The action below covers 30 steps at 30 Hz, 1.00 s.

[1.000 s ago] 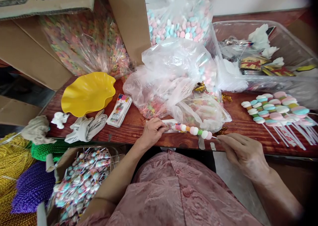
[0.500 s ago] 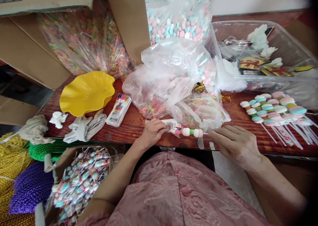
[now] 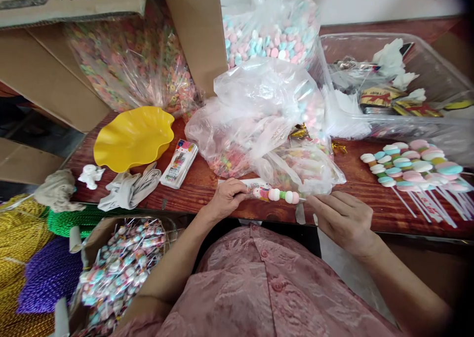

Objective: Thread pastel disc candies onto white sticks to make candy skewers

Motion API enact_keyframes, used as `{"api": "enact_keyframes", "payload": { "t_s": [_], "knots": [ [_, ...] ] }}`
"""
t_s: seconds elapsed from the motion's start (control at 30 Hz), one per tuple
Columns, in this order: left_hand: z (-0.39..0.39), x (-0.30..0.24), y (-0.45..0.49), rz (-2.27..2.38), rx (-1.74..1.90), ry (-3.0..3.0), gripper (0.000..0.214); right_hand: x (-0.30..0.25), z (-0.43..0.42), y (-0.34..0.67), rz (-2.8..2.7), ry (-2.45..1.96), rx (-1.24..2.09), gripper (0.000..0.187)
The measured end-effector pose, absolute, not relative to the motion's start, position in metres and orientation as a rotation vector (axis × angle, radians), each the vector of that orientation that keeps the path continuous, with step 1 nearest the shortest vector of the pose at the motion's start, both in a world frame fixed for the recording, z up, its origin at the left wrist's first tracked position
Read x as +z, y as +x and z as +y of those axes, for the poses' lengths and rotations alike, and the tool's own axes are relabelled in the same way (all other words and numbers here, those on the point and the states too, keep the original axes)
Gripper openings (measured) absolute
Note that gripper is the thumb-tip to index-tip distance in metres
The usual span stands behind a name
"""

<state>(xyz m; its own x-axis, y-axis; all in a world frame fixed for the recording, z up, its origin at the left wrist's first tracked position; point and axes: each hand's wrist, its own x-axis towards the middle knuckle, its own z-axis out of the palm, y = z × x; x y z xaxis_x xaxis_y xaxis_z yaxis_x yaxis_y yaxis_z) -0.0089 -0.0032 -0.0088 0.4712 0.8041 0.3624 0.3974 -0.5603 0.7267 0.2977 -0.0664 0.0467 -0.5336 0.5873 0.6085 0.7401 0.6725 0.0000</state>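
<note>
The left hand [image 3: 226, 199] is closed narrowly, thumb and fingers pinching a small printed wrapper [image 3: 255, 185] against the surface [image 3: 200, 189]. The right hand [image 3: 342, 218] is drawn just as narrow, its fingertips pinching the bare stick end of a candy skewer [image 3: 283, 195]. The skewer lies level between the two hands, at the near edge of the surface, and its other end appears to sit in the wrapper's mouth by the left fingertips. It looks light. The sweets seem soft and likely to squash or slide, so the thin, stiff stick is the safer place to grip. Just behind the skewer sit crumpled plastic bags [image 3: 259, 110] of sweets. Well to its right lies a pile of skewers [image 3: 411, 162], and well to its left a yellow dish [image 3: 133, 137].
</note>
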Motion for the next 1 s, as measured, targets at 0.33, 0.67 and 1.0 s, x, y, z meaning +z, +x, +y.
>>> {"api": "enact_keyframes", "payload": {
  "t_s": [0.33,0.67,1.0],
  "knots": [
    [-0.004,-0.008,-0.005,1.059,0.973,2.072,0.011,0.054,-0.065,0.311,-2.310,-0.940,-0.489,0.029],
    [-0.002,-0.006,-0.004,0.946,0.942,2.197,0.013,0.045,-0.066,0.282,-2.280,-0.891,-0.494,0.029],
    [0.001,-0.006,-0.012,0.844,0.871,2.257,0.011,0.060,-0.040,0.292,-2.476,-0.833,-0.468,0.023]
  ]
}}
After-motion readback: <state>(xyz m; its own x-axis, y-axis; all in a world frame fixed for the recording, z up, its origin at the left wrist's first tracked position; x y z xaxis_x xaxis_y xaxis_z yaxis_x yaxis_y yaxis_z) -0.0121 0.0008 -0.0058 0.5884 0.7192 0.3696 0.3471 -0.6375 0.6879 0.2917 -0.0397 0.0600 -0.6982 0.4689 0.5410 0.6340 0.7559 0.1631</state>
